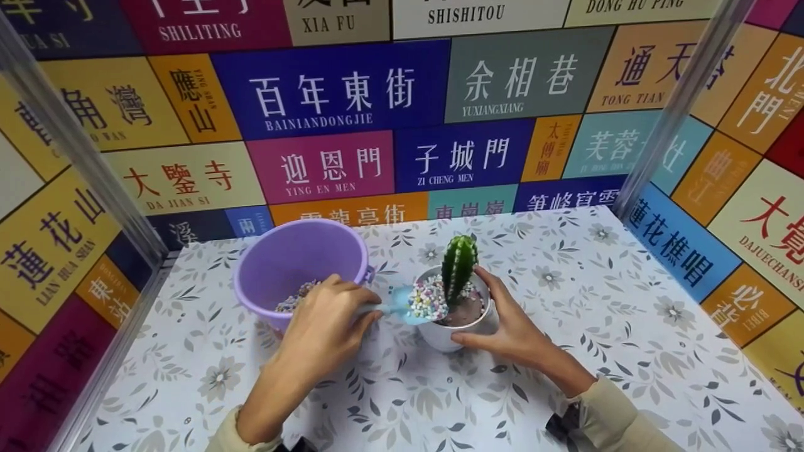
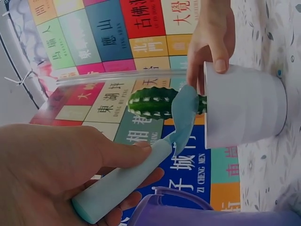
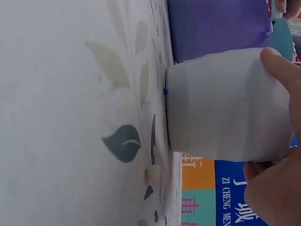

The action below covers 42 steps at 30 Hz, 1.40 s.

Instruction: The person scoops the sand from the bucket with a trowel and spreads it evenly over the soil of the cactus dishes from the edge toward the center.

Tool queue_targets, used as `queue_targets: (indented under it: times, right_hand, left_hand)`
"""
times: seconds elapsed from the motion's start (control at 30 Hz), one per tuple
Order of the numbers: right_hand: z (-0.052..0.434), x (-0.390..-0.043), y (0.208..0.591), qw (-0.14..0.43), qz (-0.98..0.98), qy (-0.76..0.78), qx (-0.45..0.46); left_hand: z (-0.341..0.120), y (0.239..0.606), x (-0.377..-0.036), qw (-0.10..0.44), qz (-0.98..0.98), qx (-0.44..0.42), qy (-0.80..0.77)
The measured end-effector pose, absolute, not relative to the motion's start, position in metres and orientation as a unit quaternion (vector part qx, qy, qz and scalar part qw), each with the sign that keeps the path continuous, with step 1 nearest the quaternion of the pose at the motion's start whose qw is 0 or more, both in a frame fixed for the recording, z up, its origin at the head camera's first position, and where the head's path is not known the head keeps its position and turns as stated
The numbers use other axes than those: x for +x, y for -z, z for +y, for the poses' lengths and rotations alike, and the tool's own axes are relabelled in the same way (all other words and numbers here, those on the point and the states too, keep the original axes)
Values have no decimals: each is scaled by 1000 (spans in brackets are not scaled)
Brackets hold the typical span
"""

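A white pot (image 1: 453,329) (image 2: 244,106) (image 3: 225,106) with a green cactus (image 1: 458,262) (image 2: 153,102) stands on the floral table (image 1: 628,351). My right hand (image 1: 509,326) (image 3: 282,141) grips the pot from the right side, thumb and fingers around its wall. My left hand (image 1: 326,326) (image 2: 61,169) holds a light blue scoop (image 1: 408,304) (image 2: 155,155) by its handle. The scoop's bowl, heaped with pastel pebbles (image 1: 428,300), hangs over the pot's rim beside the cactus. Brown soil (image 1: 468,311) shows inside the pot.
A purple bucket (image 1: 301,263) (image 2: 207,214) (image 3: 211,26) with more pebbles in it stands just left of the pot, behind my left hand. Colourful sign-covered walls close in the back and both sides. The table extends to the right and front.
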State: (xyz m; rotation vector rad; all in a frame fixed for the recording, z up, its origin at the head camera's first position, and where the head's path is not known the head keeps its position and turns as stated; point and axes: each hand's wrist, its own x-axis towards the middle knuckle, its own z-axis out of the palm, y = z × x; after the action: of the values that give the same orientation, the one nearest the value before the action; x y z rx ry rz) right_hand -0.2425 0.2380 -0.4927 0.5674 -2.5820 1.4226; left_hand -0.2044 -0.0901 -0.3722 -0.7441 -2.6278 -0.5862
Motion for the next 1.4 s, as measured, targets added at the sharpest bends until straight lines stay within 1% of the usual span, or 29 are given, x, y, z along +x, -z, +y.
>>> queue_targets:
  times: [0.37, 0.43, 0.63, 0.7, 0.77, 1.0, 1.07, 1.17, 1.3, 1.4]
  right_hand:
    - [221, -236, 496, 156, -869, -440, 164]
    - [221, -236, 496, 153, -867, -444, 165]
    - [230, -238, 493, 89, -850, -484, 188]
    - [232, -238, 492, 83, -846, -490, 193]
    - [231, -238, 492, 93, -847, -487, 192]
    - [224, -238, 494, 158, -858, -460, 167]
    - [223, -238, 494, 162, -863, -452, 158]
    - [226, -238, 493, 142, -863, -456, 165]
    - [234, -239, 492, 89, -849, -486, 186]
    - [236, -239, 491, 81, -844, -495, 189]
  left_hand:
    - [-83, 371, -204, 179, -936, -257, 162]
    - [-82, 370, -204, 180, -936, -257, 160]
    - [-80, 370, -205, 177, -939, -252, 154]
    - [-79, 370, -205, 177, -940, -249, 150]
    - [-79, 370, -206, 180, -941, -247, 145]
    - [-77, 369, -205, 208, -937, -249, 131]
    - [-77, 369, -205, 215, -935, -249, 129]
    - [-77, 369, -204, 220, -935, -247, 128]
    - [-77, 369, -204, 219, -936, -243, 129]
    - [-78, 367, -204, 219, -937, -243, 125]
